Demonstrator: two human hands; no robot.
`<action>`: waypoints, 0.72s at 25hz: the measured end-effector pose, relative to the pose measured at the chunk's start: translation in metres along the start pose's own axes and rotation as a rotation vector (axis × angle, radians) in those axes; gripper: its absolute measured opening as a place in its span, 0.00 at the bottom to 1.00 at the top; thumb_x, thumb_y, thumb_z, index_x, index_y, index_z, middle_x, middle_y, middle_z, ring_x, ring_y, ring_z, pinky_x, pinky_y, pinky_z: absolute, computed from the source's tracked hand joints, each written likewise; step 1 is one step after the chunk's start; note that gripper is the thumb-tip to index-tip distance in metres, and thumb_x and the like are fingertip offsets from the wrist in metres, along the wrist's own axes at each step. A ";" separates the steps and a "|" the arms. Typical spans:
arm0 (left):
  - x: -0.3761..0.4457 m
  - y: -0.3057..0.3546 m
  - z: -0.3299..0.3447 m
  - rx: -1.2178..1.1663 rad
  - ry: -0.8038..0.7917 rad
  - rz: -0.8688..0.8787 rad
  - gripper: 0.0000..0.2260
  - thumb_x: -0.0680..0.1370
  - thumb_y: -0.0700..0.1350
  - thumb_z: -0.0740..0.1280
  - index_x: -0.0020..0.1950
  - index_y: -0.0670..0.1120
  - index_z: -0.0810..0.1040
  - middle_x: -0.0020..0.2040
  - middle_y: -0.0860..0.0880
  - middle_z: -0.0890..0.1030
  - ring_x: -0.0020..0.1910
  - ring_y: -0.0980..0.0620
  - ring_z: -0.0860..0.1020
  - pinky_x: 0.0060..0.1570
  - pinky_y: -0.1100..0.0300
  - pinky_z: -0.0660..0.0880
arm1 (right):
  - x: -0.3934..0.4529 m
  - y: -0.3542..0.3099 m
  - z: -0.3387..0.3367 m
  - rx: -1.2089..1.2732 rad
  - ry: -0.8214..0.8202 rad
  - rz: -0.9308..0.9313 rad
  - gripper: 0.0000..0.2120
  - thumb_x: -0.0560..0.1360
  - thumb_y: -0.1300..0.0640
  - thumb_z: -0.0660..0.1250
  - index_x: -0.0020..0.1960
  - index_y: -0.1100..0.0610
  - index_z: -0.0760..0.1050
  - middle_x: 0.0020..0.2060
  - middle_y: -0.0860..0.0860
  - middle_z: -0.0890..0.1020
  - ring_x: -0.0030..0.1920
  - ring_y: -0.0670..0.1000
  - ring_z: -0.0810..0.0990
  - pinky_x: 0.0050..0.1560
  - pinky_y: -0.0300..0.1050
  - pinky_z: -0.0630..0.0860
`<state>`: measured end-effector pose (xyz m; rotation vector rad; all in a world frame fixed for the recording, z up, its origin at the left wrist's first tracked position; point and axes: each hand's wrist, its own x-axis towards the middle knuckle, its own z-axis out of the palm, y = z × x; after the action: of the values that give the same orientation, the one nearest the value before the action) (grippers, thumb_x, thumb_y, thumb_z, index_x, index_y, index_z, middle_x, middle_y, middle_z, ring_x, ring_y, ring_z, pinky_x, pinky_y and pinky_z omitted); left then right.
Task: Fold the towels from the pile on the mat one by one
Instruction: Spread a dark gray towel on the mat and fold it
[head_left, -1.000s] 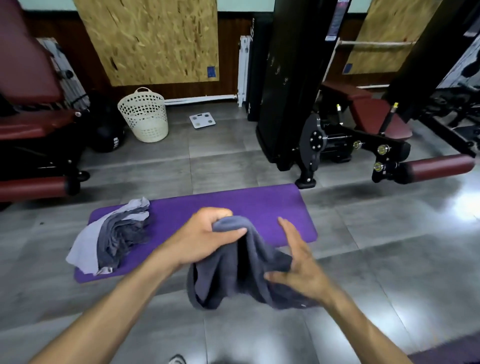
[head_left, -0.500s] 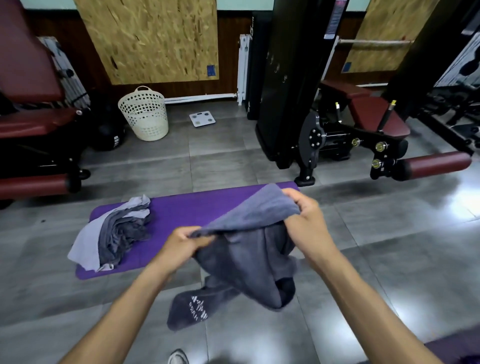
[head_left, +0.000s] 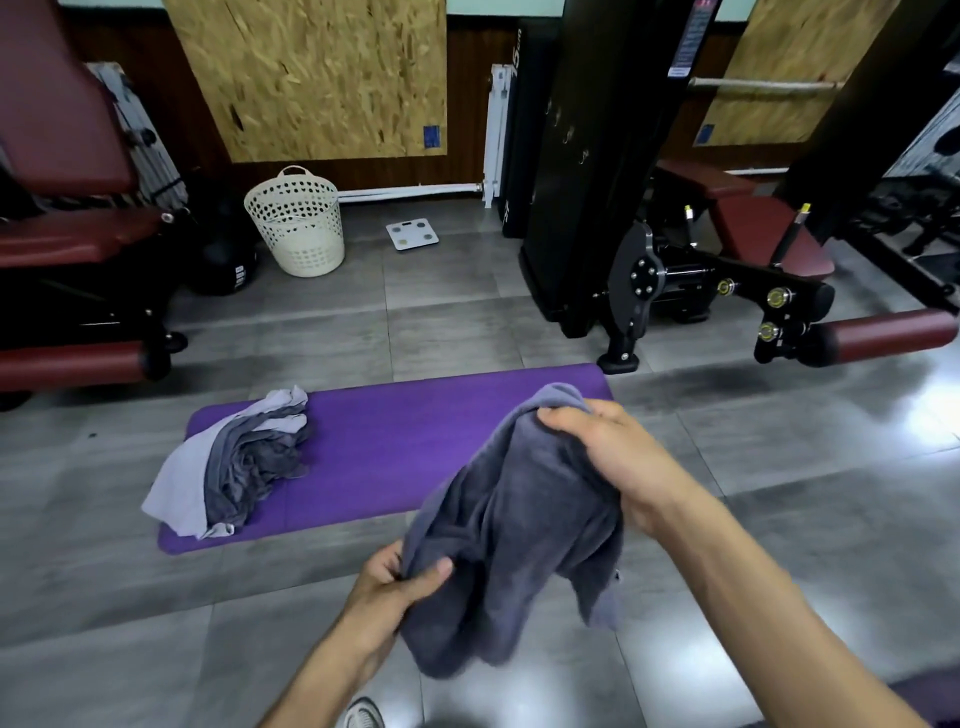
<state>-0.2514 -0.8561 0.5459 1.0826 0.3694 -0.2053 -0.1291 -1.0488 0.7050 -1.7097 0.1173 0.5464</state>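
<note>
A dark grey towel (head_left: 524, 525) hangs in the air over the near edge of the purple mat (head_left: 415, 441). My right hand (head_left: 602, 447) grips its upper edge, high and to the right. My left hand (head_left: 400, 577) pinches a lower edge, close to me and to the left. The towel sags in loose folds between them. At the mat's left end lies a rumpled pile of towels (head_left: 234, 467), light grey and dark grey, partly spilling onto the floor.
A cream laundry basket (head_left: 296, 223) and a white scale (head_left: 413, 234) stand near the back wall. Black gym machines with maroon pads flank the space, at the right (head_left: 727, 291) and left (head_left: 67, 291). Grey tiled floor surrounds the mat.
My left hand has dropped down and toward me along the towel's edge. My right hand stays high over the mat's right end. The towel's dangling tail has lifted off the floor.
</note>
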 end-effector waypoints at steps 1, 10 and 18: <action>-0.002 -0.003 -0.002 -0.235 -0.002 0.041 0.32 0.50 0.56 0.85 0.51 0.45 0.85 0.50 0.44 0.85 0.46 0.49 0.83 0.46 0.58 0.80 | 0.001 -0.004 -0.004 0.026 0.025 0.007 0.11 0.78 0.57 0.66 0.38 0.53 0.82 0.34 0.47 0.85 0.37 0.44 0.83 0.40 0.36 0.77; -0.003 -0.075 0.043 0.048 -0.240 -0.286 0.48 0.56 0.42 0.83 0.73 0.49 0.65 0.68 0.42 0.75 0.61 0.42 0.78 0.53 0.53 0.77 | -0.006 -0.050 -0.013 0.718 -0.319 0.171 0.27 0.78 0.47 0.63 0.70 0.65 0.71 0.67 0.64 0.73 0.68 0.60 0.73 0.72 0.54 0.67; 0.041 -0.002 0.106 -0.204 0.248 0.067 0.10 0.69 0.40 0.74 0.48 0.44 0.80 0.40 0.47 0.81 0.38 0.50 0.79 0.35 0.62 0.77 | 0.012 -0.055 -0.038 0.772 -0.190 0.192 0.24 0.79 0.46 0.63 0.67 0.62 0.75 0.63 0.60 0.79 0.62 0.58 0.79 0.66 0.52 0.73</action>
<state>-0.1946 -0.9504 0.5720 0.9190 0.5628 0.0273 -0.0868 -1.0700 0.7539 -0.8957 0.3139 0.6912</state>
